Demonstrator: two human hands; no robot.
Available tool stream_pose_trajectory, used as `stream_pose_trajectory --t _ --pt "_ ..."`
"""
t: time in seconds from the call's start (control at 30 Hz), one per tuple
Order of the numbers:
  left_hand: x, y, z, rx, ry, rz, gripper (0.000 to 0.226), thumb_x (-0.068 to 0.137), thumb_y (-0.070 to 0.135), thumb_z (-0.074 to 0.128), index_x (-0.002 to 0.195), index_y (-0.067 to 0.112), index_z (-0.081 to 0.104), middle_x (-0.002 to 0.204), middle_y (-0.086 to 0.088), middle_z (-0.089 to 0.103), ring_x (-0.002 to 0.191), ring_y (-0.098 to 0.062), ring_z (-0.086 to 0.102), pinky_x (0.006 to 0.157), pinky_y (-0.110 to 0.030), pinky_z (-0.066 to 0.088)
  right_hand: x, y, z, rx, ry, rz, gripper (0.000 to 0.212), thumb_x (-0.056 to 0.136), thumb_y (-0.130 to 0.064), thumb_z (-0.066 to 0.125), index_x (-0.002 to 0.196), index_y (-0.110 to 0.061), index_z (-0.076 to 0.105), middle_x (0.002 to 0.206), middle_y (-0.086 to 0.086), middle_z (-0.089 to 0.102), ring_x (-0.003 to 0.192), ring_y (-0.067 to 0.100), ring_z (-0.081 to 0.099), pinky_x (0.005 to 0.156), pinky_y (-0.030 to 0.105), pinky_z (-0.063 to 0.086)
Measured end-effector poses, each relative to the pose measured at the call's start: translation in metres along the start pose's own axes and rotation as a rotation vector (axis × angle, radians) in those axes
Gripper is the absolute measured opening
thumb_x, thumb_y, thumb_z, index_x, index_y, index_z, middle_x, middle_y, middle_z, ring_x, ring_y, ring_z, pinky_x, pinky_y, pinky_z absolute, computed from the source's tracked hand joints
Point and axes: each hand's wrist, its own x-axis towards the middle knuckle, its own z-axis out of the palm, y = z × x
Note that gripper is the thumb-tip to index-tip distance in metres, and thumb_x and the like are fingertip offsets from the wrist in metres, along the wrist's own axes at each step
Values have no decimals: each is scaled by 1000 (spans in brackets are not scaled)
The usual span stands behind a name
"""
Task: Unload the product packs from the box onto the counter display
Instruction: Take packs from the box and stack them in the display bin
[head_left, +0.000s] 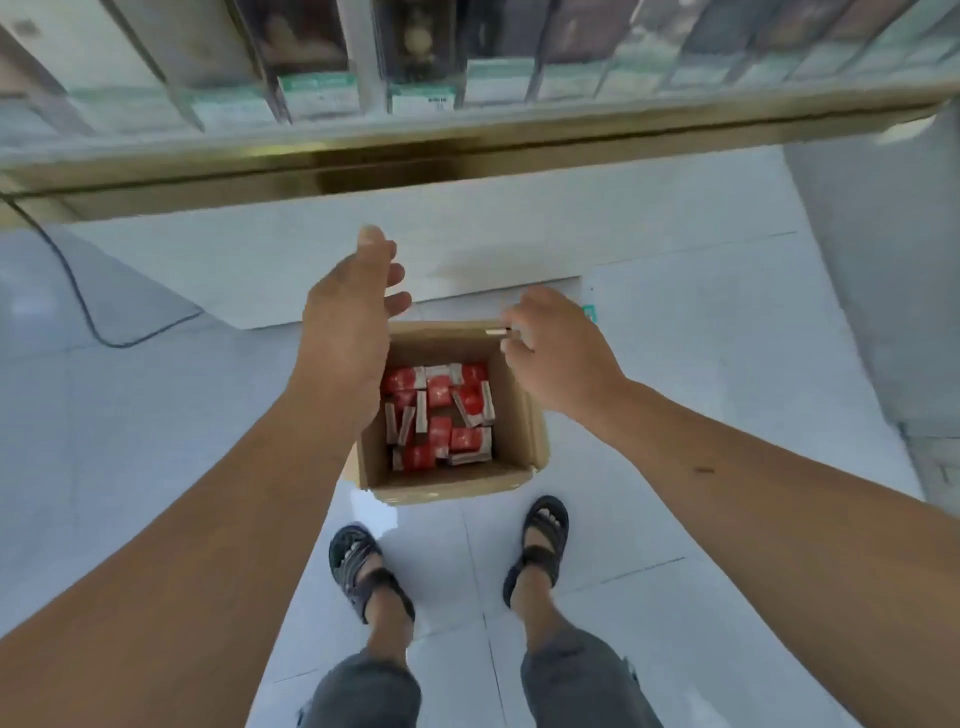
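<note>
From my remote seat I am looking straight down at the white tiled floor, with the glass-topped table and its gold rim running across the far side of the view. Under its glass I can make out rows of blurred goods, but I cannot see any of the red packs on top of it, so I cannot tell whether any have been set out.

The cardboard box stands open on the floor, near the feet in dark sandals and below the table's edge. The red and white product packs lie in a loose jumble across its bottom, roughly a single layer. I judge the unloading is either well along or only just begun; either way a good number of packs remain to lift out.

The left hand hovers over the box's left wall, fingers spread and holding nothing. The right hand hangs over the far right corner, fingers curled and pinching a thin pale piece; it is too small for me to say what it is.
</note>
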Motion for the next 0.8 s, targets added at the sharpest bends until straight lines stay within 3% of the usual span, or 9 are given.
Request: stream_pose_trajectory --t 0.23,0.43,0.57,0.67,0.73,0.8 --pt "99 -149 14 29 23 -87 39 98 64 39 109 36 63 115 15 66 106 -7 65 112 -48 37 39 63 197 -105 -224 30 26 92 -21 61 117 -18 66 111 4 59 96 22 63 84 37 57" --pt "175 -252 29 49 65 -118 31 97 64 41 108 44 61 114 22 66 108 -3 63 107 -42 41 83 102 333 -139 -413 247 37 93 -15 56 129 -13 53 132 17 49 111 30 58 92 38 50" --pt "214 -291 38 19 44 -98 45 99 64 37 126 37 62 120 19 65 112 -4 61 96 -34 43 105 129 401 -198 -470 287 46 95 -21 54 137 -8 43 140 20 42 123 32 48 101 39 43" --pt "232 -303 46 -18 23 -78 33 99 63 38 107 42 62 113 20 65 108 -1 62 80 -25 41 120 144 432 -209 -464 314 56 96 -27 56 144 -6 35 147 23 32 133 36 36 110 40 33" --pt "240 -308 51 -32 24 -61 33 99 64 38 106 42 62 113 20 65 108 -2 63 82 -27 43 126 151 446 -220 -441 324 60 98 -32 54 147 -5 31 151 22 28 137 38 30 114 42 27" --pt "245 -312 54 -62 24 -39 42 99 64 38 118 38 65 118 17 66 110 -4 63 93 -32 46 131 155 460 -200 -417 332 64 97 -37 56 148 -8 30 153 23 24 138 41 27 115 45 25"
